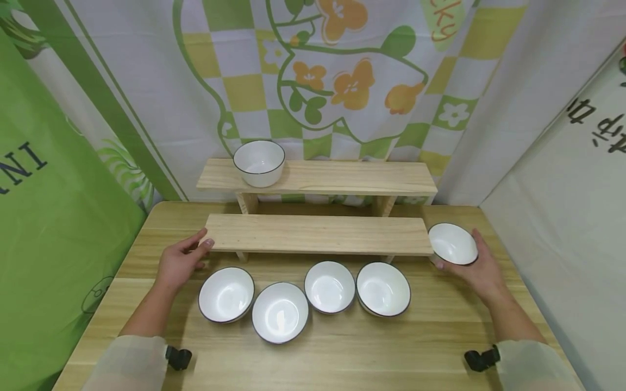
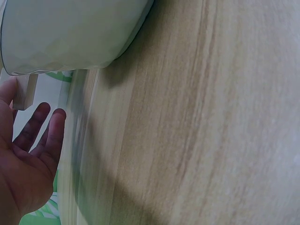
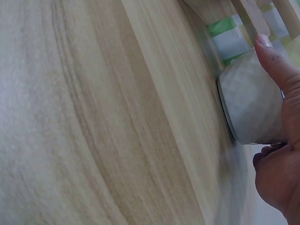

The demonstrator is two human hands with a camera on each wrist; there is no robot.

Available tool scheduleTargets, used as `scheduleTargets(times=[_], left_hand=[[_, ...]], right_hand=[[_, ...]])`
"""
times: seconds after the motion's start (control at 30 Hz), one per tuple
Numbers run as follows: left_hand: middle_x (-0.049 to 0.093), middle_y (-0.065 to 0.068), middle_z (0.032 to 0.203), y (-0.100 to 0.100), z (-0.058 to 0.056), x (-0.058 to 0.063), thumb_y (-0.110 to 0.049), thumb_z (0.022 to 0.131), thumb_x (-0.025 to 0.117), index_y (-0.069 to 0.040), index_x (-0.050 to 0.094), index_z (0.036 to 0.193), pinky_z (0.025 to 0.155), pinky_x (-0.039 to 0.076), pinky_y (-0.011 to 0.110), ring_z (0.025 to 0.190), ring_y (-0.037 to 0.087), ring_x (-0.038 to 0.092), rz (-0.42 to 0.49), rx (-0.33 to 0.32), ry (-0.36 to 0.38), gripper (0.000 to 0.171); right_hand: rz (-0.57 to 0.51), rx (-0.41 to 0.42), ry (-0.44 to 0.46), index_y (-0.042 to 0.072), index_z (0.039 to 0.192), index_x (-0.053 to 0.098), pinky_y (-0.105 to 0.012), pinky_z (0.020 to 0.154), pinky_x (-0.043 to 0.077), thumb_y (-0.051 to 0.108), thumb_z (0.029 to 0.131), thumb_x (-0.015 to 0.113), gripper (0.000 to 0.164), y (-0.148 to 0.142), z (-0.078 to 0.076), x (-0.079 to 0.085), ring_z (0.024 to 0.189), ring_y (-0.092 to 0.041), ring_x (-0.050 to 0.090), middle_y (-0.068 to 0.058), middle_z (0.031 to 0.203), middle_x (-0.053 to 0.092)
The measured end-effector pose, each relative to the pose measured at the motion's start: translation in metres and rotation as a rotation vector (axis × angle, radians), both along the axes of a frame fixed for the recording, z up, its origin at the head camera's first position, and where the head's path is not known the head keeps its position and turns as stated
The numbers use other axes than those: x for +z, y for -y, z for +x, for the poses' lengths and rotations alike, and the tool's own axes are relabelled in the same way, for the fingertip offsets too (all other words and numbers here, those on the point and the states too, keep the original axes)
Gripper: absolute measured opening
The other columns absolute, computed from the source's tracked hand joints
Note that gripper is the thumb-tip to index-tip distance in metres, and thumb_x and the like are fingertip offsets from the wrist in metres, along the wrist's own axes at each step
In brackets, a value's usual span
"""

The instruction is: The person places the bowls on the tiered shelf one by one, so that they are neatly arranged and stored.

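Note:
My right hand (image 1: 481, 271) grips a white, dark-rimmed bowl (image 1: 454, 243), thumb along its near side and fingers round its far right side. The bowl is upright, just past the right end of the lower wooden shelf (image 1: 318, 234). In the right wrist view its faceted outer wall (image 3: 251, 103) shows, its base close to the table. At the shelf's left end, my left hand (image 1: 178, 266) touches the board with thumb and forefinger, its other fingers extended in the left wrist view. Nearest to it stands a white bowl (image 1: 226, 295) on the table.
Three more white bowls (image 1: 280, 313) (image 1: 330, 288) (image 1: 383, 289) stand in front of the shelf. Another bowl (image 1: 259, 163) sits at the left of the upper shelf (image 1: 352, 176). Patterned curtains (image 1: 303, 70) hang behind the wooden table (image 1: 342, 358).

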State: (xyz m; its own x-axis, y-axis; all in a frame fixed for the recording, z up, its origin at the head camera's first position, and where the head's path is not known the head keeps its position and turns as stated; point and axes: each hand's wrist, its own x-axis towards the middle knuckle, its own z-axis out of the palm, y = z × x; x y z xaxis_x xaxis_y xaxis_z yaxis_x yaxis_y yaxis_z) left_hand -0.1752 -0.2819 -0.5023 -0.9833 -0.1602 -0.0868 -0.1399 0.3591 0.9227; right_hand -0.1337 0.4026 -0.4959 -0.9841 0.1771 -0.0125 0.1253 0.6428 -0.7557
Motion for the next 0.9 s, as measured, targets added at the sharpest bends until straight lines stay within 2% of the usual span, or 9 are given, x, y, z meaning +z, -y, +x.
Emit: scheduleTargets(times=[0.13, 0.4, 0.9], left_hand=[[0.06, 0.026, 0.14, 0.0, 0.0, 0.001, -0.053, 0.092, 0.076, -0.016, 0.06, 0.147, 0.072, 0.064, 0.028, 0.089, 0.015, 0.075, -0.001, -0.002, 0.006, 0.068], [0.059, 0.025, 0.143, 0.0, 0.001, 0.002, -0.053, 0.092, 0.076, -0.017, 0.06, 0.147, 0.072, 0.064, 0.027, 0.089, 0.012, 0.074, -0.004, 0.0, 0.011, 0.068], [0.059, 0.025, 0.142, 0.0, 0.0, 0.001, -0.053, 0.092, 0.076, -0.017, 0.06, 0.148, 0.073, 0.064, 0.028, 0.091, 0.012, 0.074, -0.003, -0.001, 0.016, 0.068]], right_hand=[[-0.019, 0.001, 0.016, 0.007, 0.166, -0.004, -0.076, 0.116, 0.019, 0.037, 0.078, 0.093, 0.134, -0.002, -0.002, -0.004, 0.149, -0.058, 0.016, -0.033, 0.167, 0.011], [0.022, 0.001, 0.043, 0.011, 0.167, -0.005, -0.079, 0.112, 0.021, 0.044, 0.082, 0.089, 0.131, -0.007, -0.004, -0.011, 0.148, -0.061, 0.017, -0.033, 0.167, 0.011], [0.062, -0.014, 0.066, 0.01, 0.167, -0.004, -0.079, 0.112, 0.023, 0.052, 0.083, 0.086, 0.13, -0.003, -0.002, -0.007, 0.147, -0.061, 0.018, -0.033, 0.166, 0.013]])
